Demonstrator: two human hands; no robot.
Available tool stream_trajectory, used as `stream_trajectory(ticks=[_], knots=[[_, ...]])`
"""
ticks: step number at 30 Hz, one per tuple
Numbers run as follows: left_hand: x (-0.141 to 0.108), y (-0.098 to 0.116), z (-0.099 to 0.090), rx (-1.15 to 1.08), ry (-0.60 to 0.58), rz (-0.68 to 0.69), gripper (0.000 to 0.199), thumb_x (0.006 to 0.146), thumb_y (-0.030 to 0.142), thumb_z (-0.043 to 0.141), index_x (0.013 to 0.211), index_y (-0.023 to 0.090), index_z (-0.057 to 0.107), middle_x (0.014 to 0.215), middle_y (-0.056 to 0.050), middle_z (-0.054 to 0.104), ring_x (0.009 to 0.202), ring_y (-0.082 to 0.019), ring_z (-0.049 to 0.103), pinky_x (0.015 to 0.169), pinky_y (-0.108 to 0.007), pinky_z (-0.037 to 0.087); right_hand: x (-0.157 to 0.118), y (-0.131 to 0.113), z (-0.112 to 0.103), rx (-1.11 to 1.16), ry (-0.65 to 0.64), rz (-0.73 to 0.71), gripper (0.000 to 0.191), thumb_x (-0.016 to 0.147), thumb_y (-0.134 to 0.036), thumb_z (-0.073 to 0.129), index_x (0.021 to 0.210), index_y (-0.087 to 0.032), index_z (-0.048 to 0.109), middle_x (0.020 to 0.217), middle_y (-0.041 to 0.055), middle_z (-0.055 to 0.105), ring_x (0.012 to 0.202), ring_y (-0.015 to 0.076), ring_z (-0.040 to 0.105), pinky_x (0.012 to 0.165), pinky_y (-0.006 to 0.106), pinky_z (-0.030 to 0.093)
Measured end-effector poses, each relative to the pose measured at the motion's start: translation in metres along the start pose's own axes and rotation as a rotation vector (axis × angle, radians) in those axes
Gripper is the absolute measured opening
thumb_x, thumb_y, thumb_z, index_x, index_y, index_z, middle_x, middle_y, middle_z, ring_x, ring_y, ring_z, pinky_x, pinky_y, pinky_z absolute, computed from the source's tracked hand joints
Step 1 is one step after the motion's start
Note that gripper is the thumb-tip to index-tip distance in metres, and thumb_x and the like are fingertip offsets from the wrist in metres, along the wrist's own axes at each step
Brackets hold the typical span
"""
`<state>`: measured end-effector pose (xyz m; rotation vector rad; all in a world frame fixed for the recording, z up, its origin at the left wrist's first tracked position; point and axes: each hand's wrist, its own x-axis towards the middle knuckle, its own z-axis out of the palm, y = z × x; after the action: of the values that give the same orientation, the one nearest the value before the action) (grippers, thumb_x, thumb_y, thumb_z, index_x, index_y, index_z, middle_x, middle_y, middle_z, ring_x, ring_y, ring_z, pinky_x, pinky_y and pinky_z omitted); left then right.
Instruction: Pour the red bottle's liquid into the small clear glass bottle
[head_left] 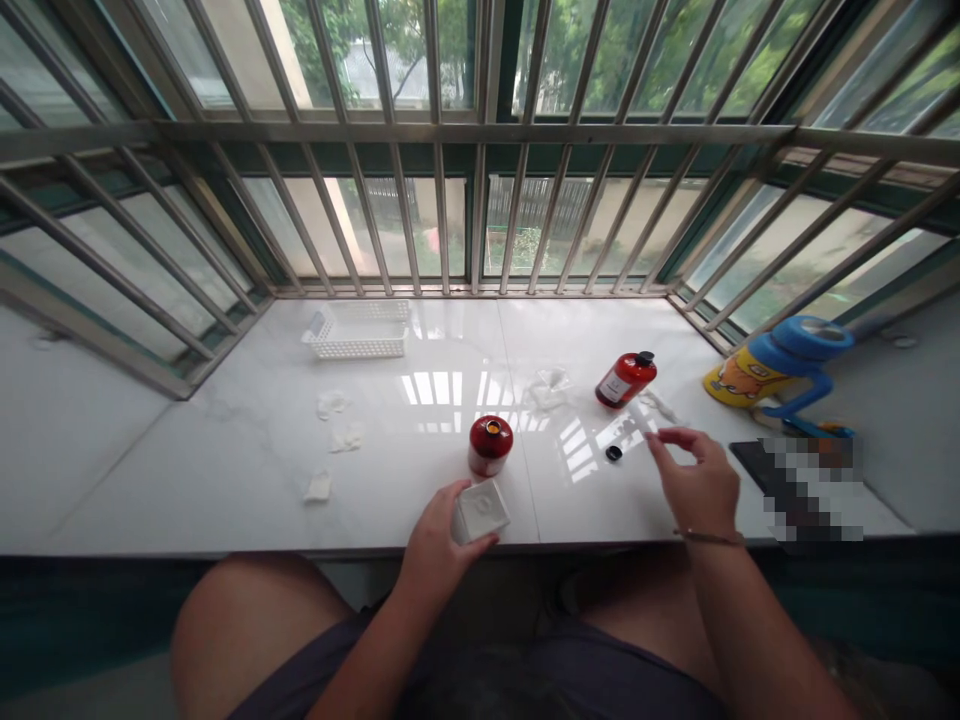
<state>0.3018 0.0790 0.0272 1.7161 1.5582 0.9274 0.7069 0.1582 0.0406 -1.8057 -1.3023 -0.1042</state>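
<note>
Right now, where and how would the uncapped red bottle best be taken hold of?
Grip the uncapped red bottle around its rounded body, probably from the right: it stands upright, neck open, and the left hand holds a white container close to its near side.

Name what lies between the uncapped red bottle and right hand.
Head view: a black cap on the counter lies between the uncapped bottle and right hand.

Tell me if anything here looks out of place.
One red bottle stands uncapped, a black cap lies loose right of it, and crumpled white scraps are scattered about, looking untidy; no spill shows.
</note>
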Motion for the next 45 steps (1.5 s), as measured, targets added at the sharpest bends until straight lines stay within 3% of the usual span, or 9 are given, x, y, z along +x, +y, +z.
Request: stream_trajectory(ticks=[3,6,11,20,25,28,35,39,45], knots=[[0.001,0.001,-0.001,0.007,-0.003,-0.002,0.069,0.076,0.025,0.093,0.138,0.026,0.063,0.137,-0.008,0.073,0.129,-0.031,0.071,0.113,-0.049,0.057,-0.056,-0.041,-0.006,0.194,-0.223,-0.146,0.034,0.093,-0.055,0.078,0.107,-0.025,0.074,0.098,0.0055,0.077,0.097,0.028,0.072,0.093,0.043,0.057],[0.002,0.001,-0.001,0.001,-0.005,-0.001,0.07,0.075,0.027,0.094,0.138,0.026,0.063,0.137,-0.008,0.073,0.129,-0.031,0.071,0.112,-0.049,0.057,-0.101,-0.077,-0.003,0.363,-0.493,-0.241,0.024,0.1,-0.044,0.074,0.115,-0.025,0.072,0.11,0.008,0.077,0.105,0.028,0.073,0.096,0.046,0.059],[0.003,0.0,-0.003,-0.052,-0.038,-0.021,0.069,0.076,0.026,0.093,0.138,0.026,0.063,0.14,-0.008,0.073,0.129,-0.03,0.071,0.113,-0.05,0.058,-0.14,-0.112,0.01,0.563,-0.82,-0.252,0.046,0.1,-0.038,0.072,0.143,-0.026,0.063,0.138,0.0136,0.07,0.127,0.0305,0.068,0.109,0.053,0.059],[-0.006,0.026,-0.034,-0.147,-0.18,0.046,0.071,0.072,0.026,0.097,0.137,0.029,0.068,0.137,-0.007,0.074,0.127,-0.03,0.072,0.111,-0.047,0.061,-0.151,-0.135,0.02,1.084,-1.059,0.336,0.064,0.099,-0.072,0.064,0.145,-0.028,0.056,0.154,0.0163,0.06,0.135,0.0339,0.066,0.107,0.055,0.059],[-0.007,0.053,-0.05,-0.149,-0.307,0.12,0.071,0.073,0.029,0.096,0.139,0.032,0.07,0.141,-0.008,0.074,0.13,-0.033,0.071,0.113,-0.049,0.06,-0.158,-0.154,0.01,1.338,-1.211,0.639,0.075,0.09,-0.077,0.073,0.146,-0.03,0.056,0.144,0.0124,0.068,0.125,0.0316,0.072,0.098,0.048,0.061],[-0.005,0.066,-0.053,-0.159,-0.344,0.139,0.071,0.074,0.031,0.096,0.141,0.033,0.07,0.141,-0.007,0.074,0.13,-0.033,0.071,0.112,-0.047,0.06,-0.158,-0.165,-0.001,1.432,-1.23,0.73,0.072,0.087,-0.075,0.078,0.14,-0.029,0.061,0.139,0.0118,0.072,0.12,0.0316,0.073,0.092,0.044,0.063],[0.0,0.075,-0.052,-0.154,-0.371,0.161,0.081,0.075,0.025,0.096,0.149,0.034,0.063,0.15,-0.005,0.07,0.137,-0.032,0.068,0.119,-0.046,0.055,-0.153,-0.17,-0.012,1.413,-1.149,0.815,0.061,0.09,-0.069,0.077,0.135,-0.031,0.063,0.138,0.0113,0.073,0.116,0.0336,0.076,0.088,0.046,0.064],[0.001,0.075,-0.044,-0.166,-0.333,0.12,0.081,0.071,0.028,0.099,0.145,0.03,0.065,0.146,-0.008,0.072,0.135,-0.033,0.069,0.118,-0.047,0.057,-0.152,-0.17,-0.011,1.38,-1.098,0.778,0.058,0.094,-0.075,0.067,0.131,-0.03,0.064,0.133,0.0119,0.075,0.113,0.0348,0.077,0.091,0.051,0.063],[-0.002,0.08,-0.031,-0.216,-0.205,0.082,0.075,0.069,0.036,0.101,0.135,0.028,0.068,0.135,-0.007,0.076,0.125,-0.031,0.073,0.111,-0.046,0.062,-0.153,-0.174,-0.011,1.366,-1.012,0.695,0.07,0.093,-0.086,0.057,0.138,-0.032,0.057,0.141,0.0133,0.07,0.118,0.0363,0.074,0.09,0.052,0.064]])
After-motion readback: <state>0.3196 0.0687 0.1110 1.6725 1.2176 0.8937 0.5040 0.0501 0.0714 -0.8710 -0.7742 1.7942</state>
